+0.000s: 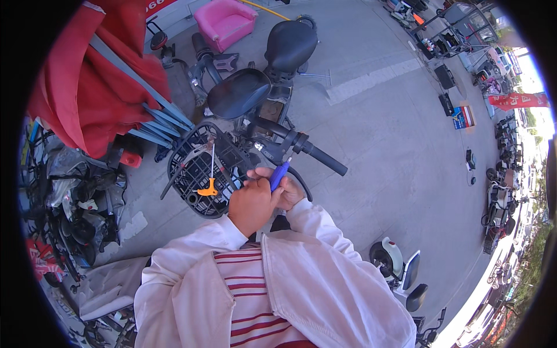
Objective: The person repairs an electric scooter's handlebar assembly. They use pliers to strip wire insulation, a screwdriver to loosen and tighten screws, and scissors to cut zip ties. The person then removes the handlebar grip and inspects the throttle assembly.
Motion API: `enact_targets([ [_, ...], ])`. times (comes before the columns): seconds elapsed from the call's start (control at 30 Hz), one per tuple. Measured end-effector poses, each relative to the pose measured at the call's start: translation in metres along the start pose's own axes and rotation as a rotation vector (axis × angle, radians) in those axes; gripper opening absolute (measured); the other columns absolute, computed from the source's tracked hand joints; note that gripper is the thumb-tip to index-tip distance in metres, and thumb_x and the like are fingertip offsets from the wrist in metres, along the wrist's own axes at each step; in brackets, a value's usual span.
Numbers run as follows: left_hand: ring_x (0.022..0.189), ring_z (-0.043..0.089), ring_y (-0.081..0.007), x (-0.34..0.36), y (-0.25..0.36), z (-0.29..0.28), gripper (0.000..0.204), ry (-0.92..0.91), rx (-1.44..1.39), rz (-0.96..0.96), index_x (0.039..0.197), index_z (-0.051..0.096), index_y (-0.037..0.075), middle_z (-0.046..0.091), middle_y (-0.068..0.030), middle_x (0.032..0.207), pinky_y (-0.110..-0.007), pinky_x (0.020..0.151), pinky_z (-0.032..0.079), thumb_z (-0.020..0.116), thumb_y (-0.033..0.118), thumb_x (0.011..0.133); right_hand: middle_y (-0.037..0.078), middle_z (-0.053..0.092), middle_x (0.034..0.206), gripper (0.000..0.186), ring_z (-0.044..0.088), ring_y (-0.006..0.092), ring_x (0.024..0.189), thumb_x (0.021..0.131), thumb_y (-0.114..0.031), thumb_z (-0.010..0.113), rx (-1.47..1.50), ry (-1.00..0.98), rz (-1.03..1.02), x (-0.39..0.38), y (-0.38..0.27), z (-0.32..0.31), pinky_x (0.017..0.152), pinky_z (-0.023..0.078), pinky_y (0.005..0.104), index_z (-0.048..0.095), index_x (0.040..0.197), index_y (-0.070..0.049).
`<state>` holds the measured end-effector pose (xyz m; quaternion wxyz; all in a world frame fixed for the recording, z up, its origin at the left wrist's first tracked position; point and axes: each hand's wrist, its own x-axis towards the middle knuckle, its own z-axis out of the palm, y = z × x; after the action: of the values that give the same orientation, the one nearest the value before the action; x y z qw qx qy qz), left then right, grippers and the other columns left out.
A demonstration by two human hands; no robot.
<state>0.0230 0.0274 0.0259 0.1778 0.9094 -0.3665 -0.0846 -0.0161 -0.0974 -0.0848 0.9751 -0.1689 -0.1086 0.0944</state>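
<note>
In front of me, both hands meet at the bicycle's handlebar end of the black wire basket (180, 168). My left hand (249, 209) is closed, its thumb against a slim blue tool (279, 173) with a pale tip. My right hand (290, 194), partly behind the left, is closed around the same tool; its exact grip is partly hidden. The tip points up toward the black handlebar (325, 158) and the silver fitting below it. An orange-handled T-shaped tool (207, 190) lies on the basket. A black saddle (290, 43) is farther back.
Red folded fabric with pale poles (98, 93) stands at the left, above dark bikes and covers (81, 209). A pink armchair (225, 22) is at the back. Rows of parked scooters (500, 191) and assorted items line the right. A white scooter (394, 261) stands behind my right side.
</note>
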Motion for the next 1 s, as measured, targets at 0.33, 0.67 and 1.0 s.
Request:
enact_targets([
  [0.33, 0.059, 0.065, -0.035, 0.006, -0.003, 0.008, 0.038, -0.077, -0.01, 0.031, 0.089, 0.061, 0.0, 0.064, -0.016, 0.067, -0.045, 0.052, 0.052, 0.057, 0.038, 0.092, 0.014, 0.051, 0.138, 0.041, 0.041, 0.0358, 0.134, 0.09, -0.041, 0.066, 0.184, -0.052, -0.037, 0.001, 0.0, 0.003, 0.112, 0.031, 0.0497, 0.065, 0.116, -0.01],
  [0.67, 0.071, 0.063, -0.0401, 0.005, -0.029, 0.012, 0.034, -0.086, -0.47, 0.15, 0.101, 0.059, -0.001, 0.064, -0.023, 0.08, -0.047, 0.061, 0.048, 0.052, 0.032, 0.098, 0.008, 0.056, 0.128, 0.033, 0.05, 0.0265, 0.124, 0.093, -0.042, 0.061, 0.039, 0.345, 0.043, -0.013, -0.007, 0.037, 0.105, 0.037, 0.0455, 0.06, 0.11, -0.013],
  [1.0, 0.046, 0.032, -0.008, 0.0, -0.03, 0.052, 0.05, -0.968, -2.236, -0.408, 0.078, 0.043, 0.017, 0.035, 0.0051, 0.06, -0.022, 0.044, 0.028, 0.03, 0.06, 0.1, 0.005, 0.062, 0.073, 0.03, 0.059, 0.0125, 0.065, 0.094, -0.029, 0.065, -0.874, 1.42, 0.248, 0.031, -0.024, 0.141, 0.06, 0.048, 0.0238, 0.064, 0.08, -0.003],
])
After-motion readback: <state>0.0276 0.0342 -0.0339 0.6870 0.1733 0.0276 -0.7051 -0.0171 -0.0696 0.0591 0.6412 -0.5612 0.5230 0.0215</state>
